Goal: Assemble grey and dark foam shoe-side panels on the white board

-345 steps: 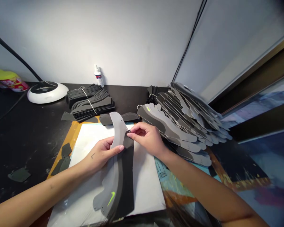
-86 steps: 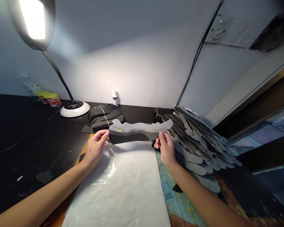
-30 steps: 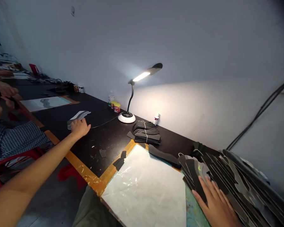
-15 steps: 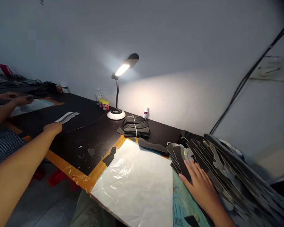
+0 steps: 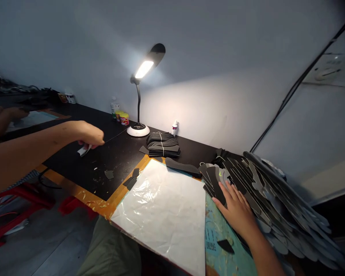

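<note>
My left hand (image 5: 87,133) is over the black table on the left, its fingers curled down. A bit of a thin white-and-grey cut strip (image 5: 84,150) shows below the fingers; the hand hides the rest of it. On the right, my right hand (image 5: 237,205) lies flat with its fingers spread on fanned-out black and grey cut pieces (image 5: 214,176). A white plastic-covered board (image 5: 166,214) lies in front of me, between the two hands. One curved dark piece (image 5: 184,167) rests along its far edge.
A lit desk lamp (image 5: 138,129) stands near the wall. Beside it are a tied bundle of dark pieces (image 5: 163,145), a small white bottle (image 5: 174,128) and yellow-lidded tubs (image 5: 124,119). Another person's hand (image 5: 15,114) is at far left. A red stool (image 5: 23,207) stands below.
My left hand has moved to the right and turned palm down, so the strip now shows mostly hidden beneath it. My right hand stays on the pieces. The view has shifted slightly.
</note>
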`<state>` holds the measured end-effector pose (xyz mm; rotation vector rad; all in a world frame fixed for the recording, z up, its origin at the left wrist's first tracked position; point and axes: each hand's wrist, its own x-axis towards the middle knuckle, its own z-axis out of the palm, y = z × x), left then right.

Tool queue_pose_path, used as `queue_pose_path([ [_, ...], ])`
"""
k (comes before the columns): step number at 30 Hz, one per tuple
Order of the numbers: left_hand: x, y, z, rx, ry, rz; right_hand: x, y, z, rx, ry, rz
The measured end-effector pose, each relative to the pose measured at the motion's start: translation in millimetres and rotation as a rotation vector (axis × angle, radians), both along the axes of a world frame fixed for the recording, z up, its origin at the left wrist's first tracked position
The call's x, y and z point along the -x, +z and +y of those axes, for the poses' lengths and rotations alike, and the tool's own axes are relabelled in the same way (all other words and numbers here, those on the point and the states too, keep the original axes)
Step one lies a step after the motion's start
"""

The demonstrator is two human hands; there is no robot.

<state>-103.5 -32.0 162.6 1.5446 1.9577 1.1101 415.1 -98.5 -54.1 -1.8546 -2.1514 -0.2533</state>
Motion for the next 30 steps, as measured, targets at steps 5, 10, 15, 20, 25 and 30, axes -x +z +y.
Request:
queue_pose_path([
  [5,-77.7,7.1,-6.8,0.517,-0.487,0.223,0.5,2.9,-0.7,0.019,-0.004,-0.018],
  [10,-175.6,7.0,-19.6,0.626,-1.083,0.550,6.1,10.3,-2.9,0.056,-0.024,-0.039],
  [15,-227.4,-8.6,-16.1,0.456,-1.314,0.493,10.3,19.9,-5.2,0.121,-0.044,-0.005],
  [20,-213.4,-31.0,25.0,0.301,-1.332,0.499,11.1,25.7,-6.7,0.184,-0.045,0.037],
  [25,-151.3,-73.8,58.9,0.277,-1.213,0.607,10.7,28.0,-7.0,0.210,-0.043,0.044],
  [30,-99.4,-107.5,51.3,0.187,-1.149,0.670,11.9,28.1,-7.6,0.198,-0.033,0.011],
])
